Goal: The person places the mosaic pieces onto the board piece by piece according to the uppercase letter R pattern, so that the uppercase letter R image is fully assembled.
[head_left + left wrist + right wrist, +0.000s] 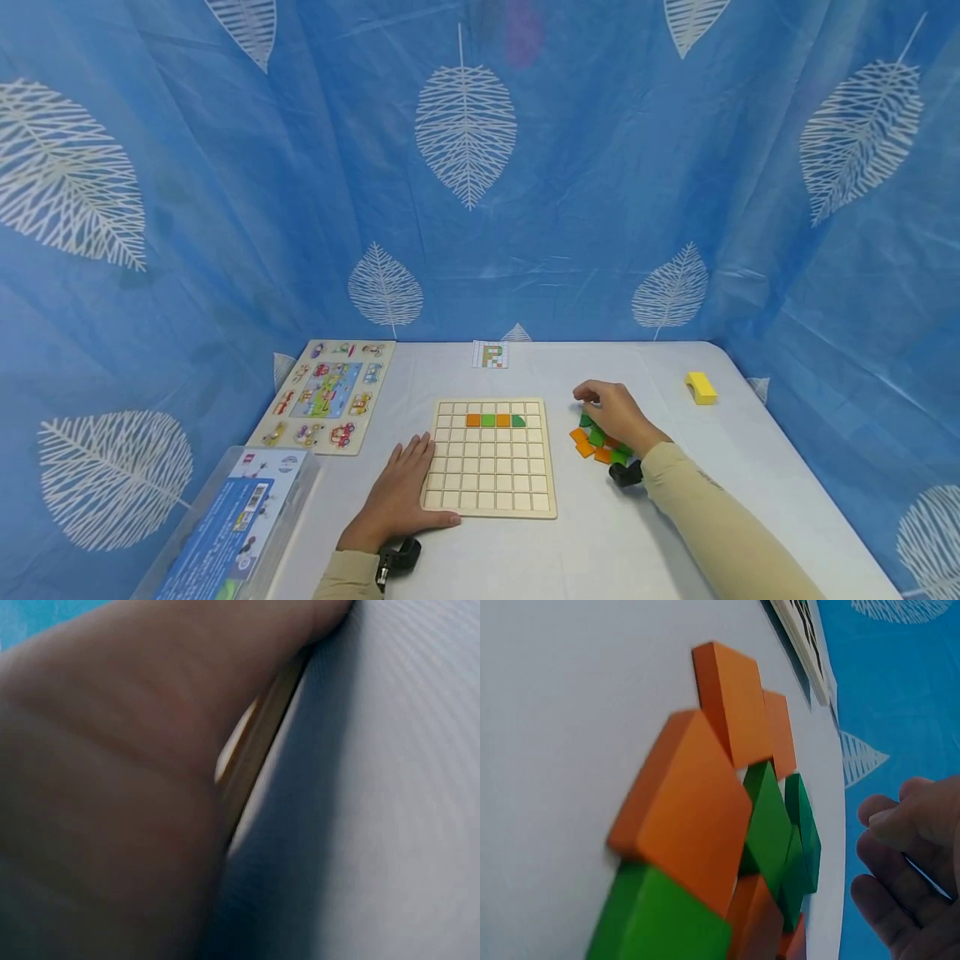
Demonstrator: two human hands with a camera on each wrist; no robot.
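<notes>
My left hand (pixel 405 492) rests with fingers straight along the left side of a wooden grid board (pixel 550 467), its thumb by the near left corner. In the left wrist view the board's edge (pixel 259 750) shows beside the hand. Near the board's top lie an orange square tile (pixel 473 421), a green one, another orange one and a dark green rounded tile (pixel 518 422) in a row. My right hand (pixel 617 412) hovers over the far side of a pile of orange and green tiles (pixel 686 802). Its thumb and forefinger meet; I cannot tell whether they pinch a tile.
A small pattern card (pixel 490 354) lies behind the board. On the left are a vehicle picture puzzle (pixel 330 392) and a clear plastic case (pixel 240 517) with printed sheets. A yellow arch block (pixel 701 388) sits at the right. A blue leaf-print curtain (pixel 570 208) surrounds the table.
</notes>
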